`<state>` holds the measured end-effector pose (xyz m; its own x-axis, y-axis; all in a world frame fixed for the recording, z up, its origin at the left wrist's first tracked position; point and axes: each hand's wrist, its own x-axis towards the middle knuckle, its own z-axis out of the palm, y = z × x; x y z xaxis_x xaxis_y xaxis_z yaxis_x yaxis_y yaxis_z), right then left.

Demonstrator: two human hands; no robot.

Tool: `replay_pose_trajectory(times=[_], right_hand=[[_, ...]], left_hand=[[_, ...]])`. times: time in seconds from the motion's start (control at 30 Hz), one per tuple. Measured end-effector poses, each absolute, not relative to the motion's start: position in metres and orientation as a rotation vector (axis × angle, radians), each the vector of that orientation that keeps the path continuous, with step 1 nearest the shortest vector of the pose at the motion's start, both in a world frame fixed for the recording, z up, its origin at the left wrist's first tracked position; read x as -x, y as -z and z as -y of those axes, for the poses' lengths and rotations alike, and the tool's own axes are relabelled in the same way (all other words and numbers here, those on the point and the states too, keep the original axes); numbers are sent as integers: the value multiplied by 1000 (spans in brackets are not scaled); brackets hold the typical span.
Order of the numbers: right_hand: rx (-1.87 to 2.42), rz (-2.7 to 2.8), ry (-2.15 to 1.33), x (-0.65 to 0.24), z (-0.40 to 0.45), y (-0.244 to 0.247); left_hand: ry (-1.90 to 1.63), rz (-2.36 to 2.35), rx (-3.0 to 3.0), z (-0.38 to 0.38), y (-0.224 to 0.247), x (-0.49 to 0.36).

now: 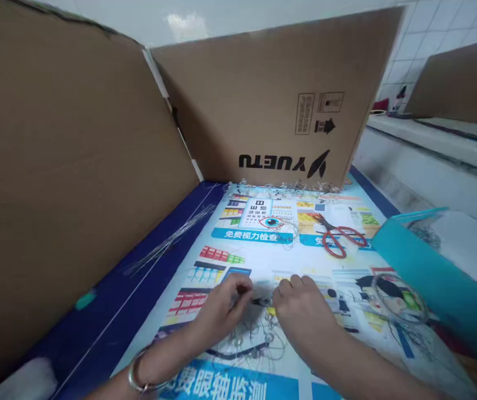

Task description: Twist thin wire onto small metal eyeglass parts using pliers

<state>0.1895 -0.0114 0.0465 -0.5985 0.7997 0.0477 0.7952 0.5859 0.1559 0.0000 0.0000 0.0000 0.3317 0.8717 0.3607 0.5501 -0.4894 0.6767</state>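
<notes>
Over the middle of the printed sheet (263, 255), my left hand (224, 303) is closed in a pinch; what lies between its fingertips is too small to name. Facing it, my right hand (302, 311) is curled round a small pliers-like tool (262, 301), whose dark tip points toward my left fingers. Below both hands lies a tangle of thin wire with small beads (269, 338). A dark strip (238, 353) rests beside the tangle.
Red-handled scissors (338, 236) lie beyond my right hand. A wire coil (400, 300) and a teal box (438, 266) are at the right. Straight wires (174, 239) lie at the left. Cardboard panels (263, 111) stand behind and left, with wire scraps (288, 190) along the back one.
</notes>
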Motion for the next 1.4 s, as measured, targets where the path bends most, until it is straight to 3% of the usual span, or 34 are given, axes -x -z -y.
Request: replay_pose_trajectory(times=[0.53, 1.4], right_hand=[[-1475, -2676, -183, -191, 6, -51], [-1425, -2814, -267, -192, 2, -36]], left_hand=[[-844, -1240, -2119, 1, -7, 4], [-895, -1305, -1727, -6, -8, 3]])
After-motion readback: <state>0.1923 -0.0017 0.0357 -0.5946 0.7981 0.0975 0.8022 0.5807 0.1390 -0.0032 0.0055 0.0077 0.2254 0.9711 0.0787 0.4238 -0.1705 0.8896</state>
